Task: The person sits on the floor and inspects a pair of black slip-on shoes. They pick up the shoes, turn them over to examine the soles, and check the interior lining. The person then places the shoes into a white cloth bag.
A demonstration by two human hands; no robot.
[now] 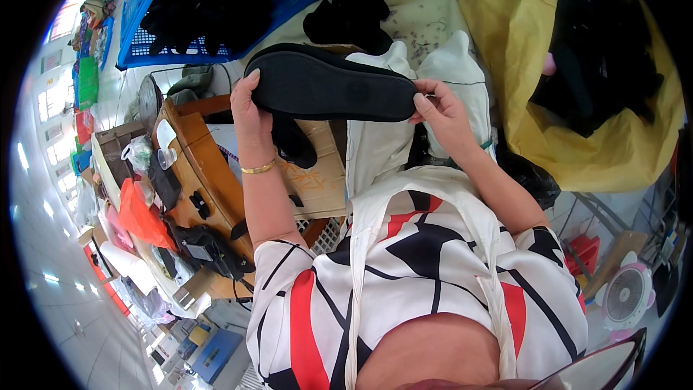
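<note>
A black shoe [328, 87] is held out in front of me, its flat dark sole turned up toward the view. My left hand [250, 105] grips its wider end at the left, the thumb on the sole's edge and the other fingers behind. At the narrower right end, my right hand [437, 105] pinches the shoe between thumb and fingers. The upper is mostly hidden behind the sole. Below my left hand, another black shoe [294, 144] rests by a piece of cardboard [321, 180].
A blue plastic crate [137, 36] heaped with black items stands at the far left. To the right is a large yellow sack [520, 130] with dark items inside. A wooden table [209, 166] lies left, and a pink-and-white fan [626, 295] stands at lower right.
</note>
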